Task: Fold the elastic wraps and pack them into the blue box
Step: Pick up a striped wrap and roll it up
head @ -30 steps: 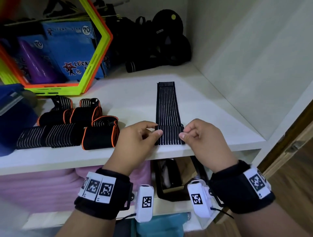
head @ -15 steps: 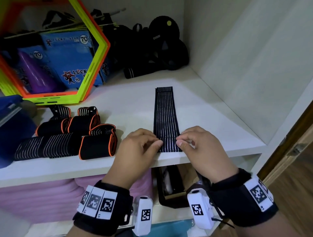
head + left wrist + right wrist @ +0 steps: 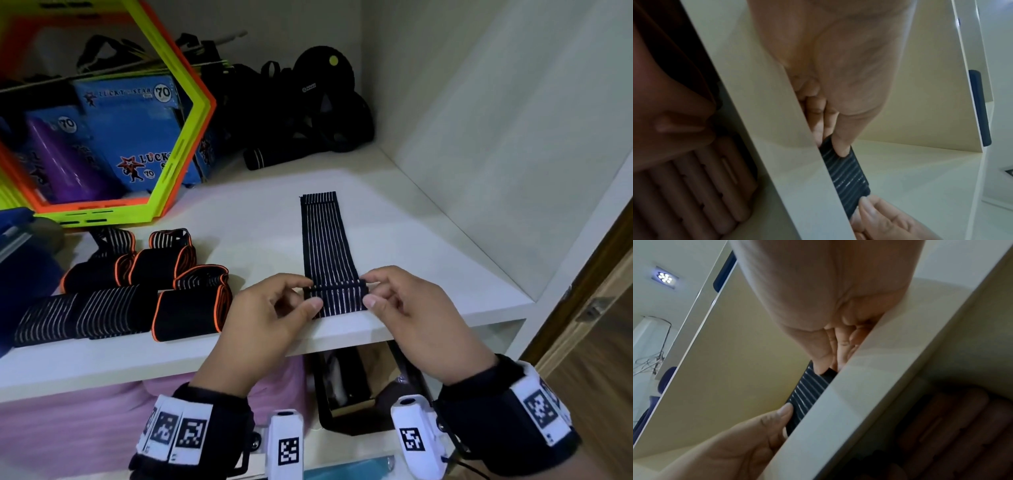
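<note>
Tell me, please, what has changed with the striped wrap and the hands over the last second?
Both hands kept their pinch on the striped wrap and rolled its near end further up: left hand at the left edge, right hand at the right. The flat length beyond the roll looks shorter. The folded wraps on the shelf stayed put.

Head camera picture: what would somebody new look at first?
Probably the two hands, left hand and right hand, pinching the near end of a long black striped wrap at the front edge of the white shelf. Next, the bright green and orange hexagon frame standing at the back left.
</note>
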A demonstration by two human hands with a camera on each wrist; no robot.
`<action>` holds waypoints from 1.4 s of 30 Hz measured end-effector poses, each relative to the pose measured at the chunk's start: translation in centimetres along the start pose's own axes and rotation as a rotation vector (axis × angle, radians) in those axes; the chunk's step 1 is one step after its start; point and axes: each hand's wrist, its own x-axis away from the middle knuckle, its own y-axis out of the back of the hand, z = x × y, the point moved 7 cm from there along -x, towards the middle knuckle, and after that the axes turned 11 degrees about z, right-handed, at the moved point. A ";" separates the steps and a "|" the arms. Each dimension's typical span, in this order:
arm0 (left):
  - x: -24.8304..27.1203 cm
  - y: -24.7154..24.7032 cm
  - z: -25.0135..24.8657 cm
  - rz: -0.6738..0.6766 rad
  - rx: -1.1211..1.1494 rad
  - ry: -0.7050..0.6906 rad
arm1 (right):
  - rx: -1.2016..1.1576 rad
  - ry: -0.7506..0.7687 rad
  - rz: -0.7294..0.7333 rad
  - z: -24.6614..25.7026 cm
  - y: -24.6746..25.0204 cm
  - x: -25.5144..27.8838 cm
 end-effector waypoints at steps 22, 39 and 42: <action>-0.2 0.0 -0.4 -0.099 -0.228 -0.085 | 0.215 -0.004 -0.108 1.5 -0.9 -0.2; 0.0 0.3 0.3 -0.079 -0.178 -0.032 | 0.225 -0.063 0.081 0.6 -0.2 -1.6; -0.1 0.4 0.2 -0.089 -0.151 -0.014 | 0.214 -0.113 0.063 0.5 -0.1 -2.0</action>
